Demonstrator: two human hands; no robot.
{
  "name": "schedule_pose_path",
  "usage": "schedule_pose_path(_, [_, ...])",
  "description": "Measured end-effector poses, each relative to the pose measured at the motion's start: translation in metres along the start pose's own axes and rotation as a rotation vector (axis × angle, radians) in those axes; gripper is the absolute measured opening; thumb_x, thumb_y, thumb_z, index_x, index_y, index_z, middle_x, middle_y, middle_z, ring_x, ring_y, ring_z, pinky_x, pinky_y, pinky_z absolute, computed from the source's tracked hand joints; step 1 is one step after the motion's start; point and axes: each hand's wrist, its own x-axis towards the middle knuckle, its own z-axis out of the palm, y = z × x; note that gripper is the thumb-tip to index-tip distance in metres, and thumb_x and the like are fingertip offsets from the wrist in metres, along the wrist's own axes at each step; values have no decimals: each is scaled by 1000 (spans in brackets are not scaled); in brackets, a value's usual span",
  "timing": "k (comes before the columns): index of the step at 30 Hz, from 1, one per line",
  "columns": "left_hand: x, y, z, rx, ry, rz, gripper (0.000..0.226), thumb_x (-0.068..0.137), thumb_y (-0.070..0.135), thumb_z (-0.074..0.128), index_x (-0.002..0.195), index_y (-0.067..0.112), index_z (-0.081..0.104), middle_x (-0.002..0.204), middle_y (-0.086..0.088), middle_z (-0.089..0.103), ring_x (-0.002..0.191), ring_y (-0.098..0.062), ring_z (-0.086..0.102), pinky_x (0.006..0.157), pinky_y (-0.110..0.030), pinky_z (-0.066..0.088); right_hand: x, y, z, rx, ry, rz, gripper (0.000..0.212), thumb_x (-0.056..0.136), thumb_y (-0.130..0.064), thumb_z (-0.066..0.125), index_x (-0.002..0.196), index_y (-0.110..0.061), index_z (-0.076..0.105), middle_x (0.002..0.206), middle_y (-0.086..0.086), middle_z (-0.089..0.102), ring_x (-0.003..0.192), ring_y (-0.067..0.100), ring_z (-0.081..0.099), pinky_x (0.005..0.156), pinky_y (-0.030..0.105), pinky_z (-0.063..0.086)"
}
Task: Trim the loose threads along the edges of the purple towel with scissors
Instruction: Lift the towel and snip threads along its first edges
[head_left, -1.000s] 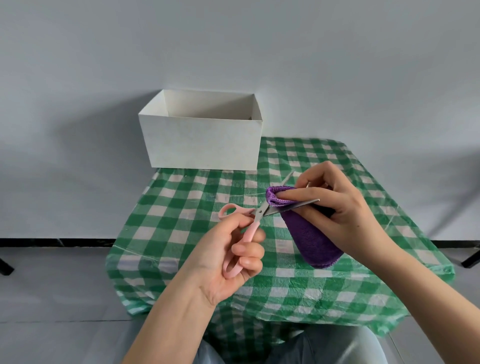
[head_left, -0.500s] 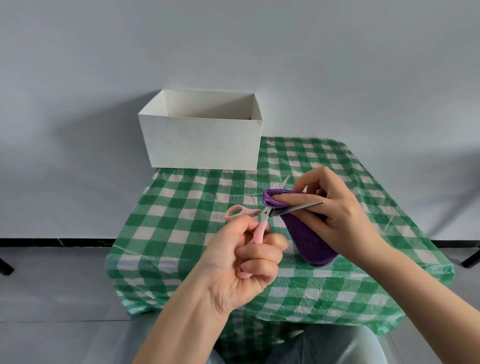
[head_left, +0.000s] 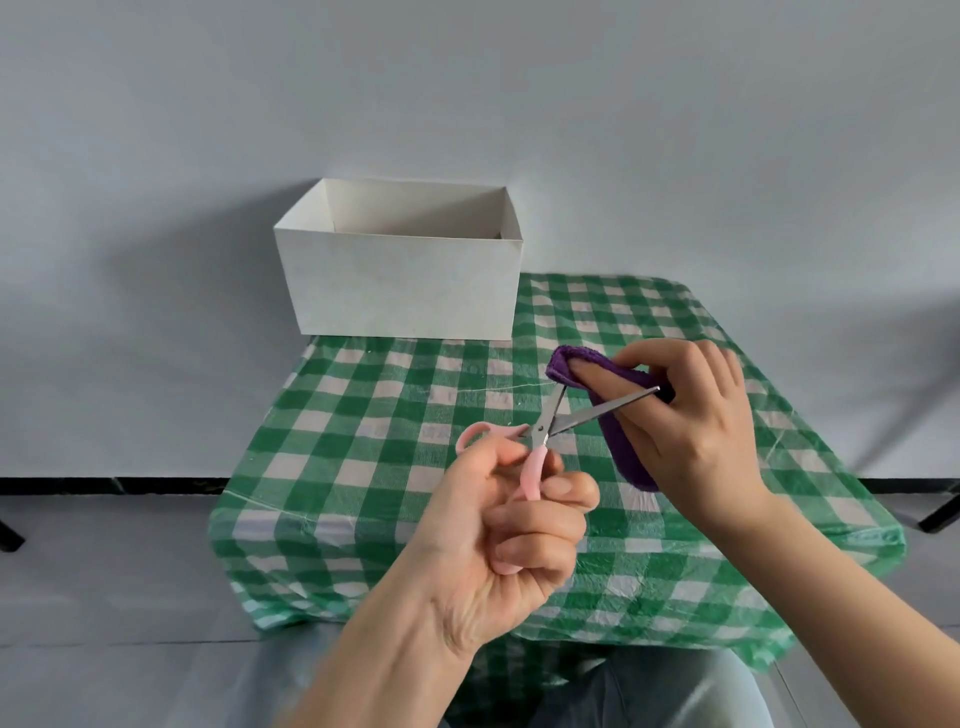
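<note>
Here: left hand (head_left: 498, 525) grips pink-handled steel scissors (head_left: 556, 426), blades parted; right hand (head_left: 696, 421) pinches folded purple terry towel (head_left: 623, 447), presenting its edge for trimming.

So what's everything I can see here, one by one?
purple towel: one, purple, bunched and held up above the table's right half by the right hand.
scissors: one pair, pink handles and silver blades, blades open at the towel's folded edge.
box: one, white, open top, at the table's far left corner against the wall.
tablecloth: one, green and white check, covering the table.
wall: pale grey, behind the table.
floor: grey, around the table.
left hand: one, grips the scissors' handles.
right hand: one, holds the towel.
</note>
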Motion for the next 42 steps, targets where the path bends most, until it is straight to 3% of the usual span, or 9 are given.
schedule_pose_path(3, [-3, -1, 5, 63, 37, 32, 15, 81, 19, 48, 71, 8, 48, 75, 1, 0, 29, -6, 32, 26, -15, 25, -4, -6, -1, -34, 8, 4, 32, 95, -9, 63, 123, -22, 59, 108, 1, 48, 79, 22, 46, 67, 39, 38])
schedule_pose_path(5, [-4, 0, 3, 82, 54, 39, 16, 83, 14, 48, 68, 8, 47, 74, 9, 1, 28, -5, 31, 26, -15, 26, -9, -9, -2, -29, -4, 10, 34, 94, -8, 64, 124, -21, 58, 110, 2, 49, 81, 23, 47, 68, 39, 39])
schedule_pose_path(9, [-7, -1, 3, 96, 10, 30, 10, 83, 10, 51, 76, 7, 44, 55, 6, 31, 31, -7, 36, 28, -14, 30, -14, -11, -6, -10, 24, 58, 32, 92, -5, 66, 121, -18, 64, 112, 3, 52, 81, 24, 48, 69, 39, 39])
schedule_pose_path(12, [-7, -3, 6, 130, 41, 79, 11, 83, 9, 54, 88, 8, 45, 62, -6, 51, 39, -7, 46, 31, -13, 36, -17, -13, -7, -17, 55, 60, 36, 91, -4, 67, 122, -21, 62, 112, 3, 52, 81, 23, 49, 68, 39, 39])
schedule_pose_path(16, [-5, -7, 4, 213, 98, 164, 26, 85, 15, 65, 96, 18, 42, 68, -2, 48, 38, -4, 45, 29, -13, 33, -18, -15, -6, -32, 74, 3, 40, 90, -7, 69, 124, -25, 59, 113, -1, 51, 83, 21, 48, 67, 39, 42])
schedule_pose_path(22, [-9, -9, 9, 401, 134, 238, 11, 88, 17, 50, 82, 20, 42, 55, 5, 34, 29, 1, 27, 26, -12, 20, -20, -9, -5, -69, 92, -117, 47, 83, -11, 77, 125, -25, 59, 113, -2, 50, 89, 18, 48, 67, 37, 42])
schedule_pose_path(26, [-9, -5, 10, 379, 91, 196, 8, 89, 18, 52, 82, 14, 50, 54, 6, 34, 28, 1, 29, 26, -11, 22, -13, 3, -3, -182, 136, -106, 55, 78, -12, 83, 125, -24, 58, 113, -2, 50, 86, 19, 48, 66, 35, 41])
schedule_pose_path(32, [-8, -3, 6, 270, 4, 139, 13, 88, 16, 52, 79, 9, 58, 54, 6, 35, 28, 0, 33, 26, -12, 27, -15, 1, -5, -102, 136, -194, 57, 75, -7, 85, 125, -22, 61, 113, -1, 49, 86, 18, 47, 66, 36, 45])
schedule_pose_path(42, [-7, -1, 4, 252, -16, 123, 18, 89, 17, 51, 77, 7, 60, 53, 6, 36, 28, -1, 34, 26, -12, 25, -15, -1, -4, -100, 148, -133, 55, 77, -8, 83, 125, -22, 60, 111, 0, 48, 86, 19, 47, 64, 37, 46])
